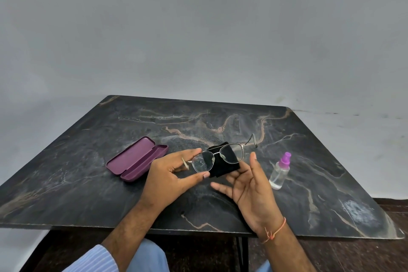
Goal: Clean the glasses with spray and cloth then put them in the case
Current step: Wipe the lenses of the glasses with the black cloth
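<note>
Thin metal-framed glasses (217, 155) are held above the table, temples unfolded, droplets on the left lens. My left hand (171, 175) pinches the left lens rim between thumb and fingers. My right hand (251, 190) holds a black cloth (227, 160) behind the right lens, with its lower fingers spread. A purple case (136, 158) lies open on the table to the left. A clear spray bottle (280, 171) with a purple top stands upright to the right of my right hand.
Everything rests on a dark marble-patterned table (220, 121) whose front edge is close to my body. A grey wall stands behind it. The floor shows at the right, past the table's edge.
</note>
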